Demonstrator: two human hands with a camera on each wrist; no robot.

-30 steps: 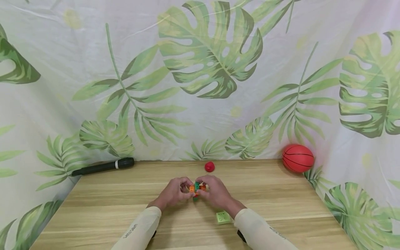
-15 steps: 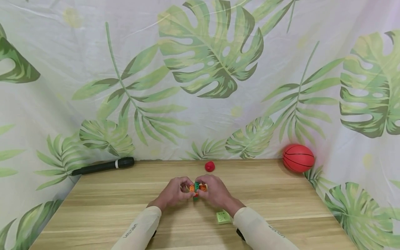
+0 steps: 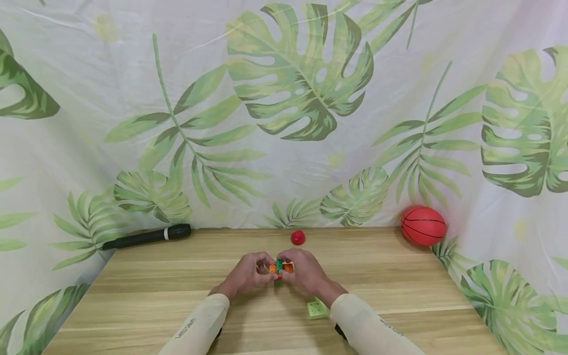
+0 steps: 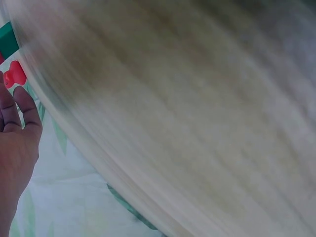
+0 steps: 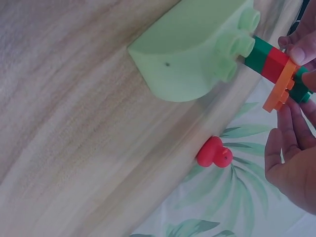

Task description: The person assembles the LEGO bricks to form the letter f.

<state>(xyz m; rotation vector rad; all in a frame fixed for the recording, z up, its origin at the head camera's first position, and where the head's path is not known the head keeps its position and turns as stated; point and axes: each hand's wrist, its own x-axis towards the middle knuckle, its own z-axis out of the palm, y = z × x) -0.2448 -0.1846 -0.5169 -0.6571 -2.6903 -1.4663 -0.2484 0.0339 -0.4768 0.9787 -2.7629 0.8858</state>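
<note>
Over the middle of the table, both hands hold a small stack of toy building bricks (image 3: pixel 279 266). In the right wrist view the stack shows a green brick (image 5: pixel 257 55) at its foot, then a red brick (image 5: pixel 274 65), an orange piece (image 5: pixel 280 89) jutting sideways and more green on top. My left hand (image 3: pixel 245 272) pinches the orange end on the left. My right hand (image 3: pixel 307 271) has thumb and fingers about the upper green and orange part, partly hiding it. Only a green corner of the stack (image 4: pixel 8 40) shows in the left wrist view, above my left hand (image 4: pixel 19 138).
A light green brick (image 3: pixel 317 309) with studs lies by the right forearm. Beyond the hands sits a small red rubber duck (image 5: pixel 213 152). A black stick with a white band (image 3: pixel 146 237) lies at the back left, and a red basketball (image 3: pixel 423 225) at the back right corner.
</note>
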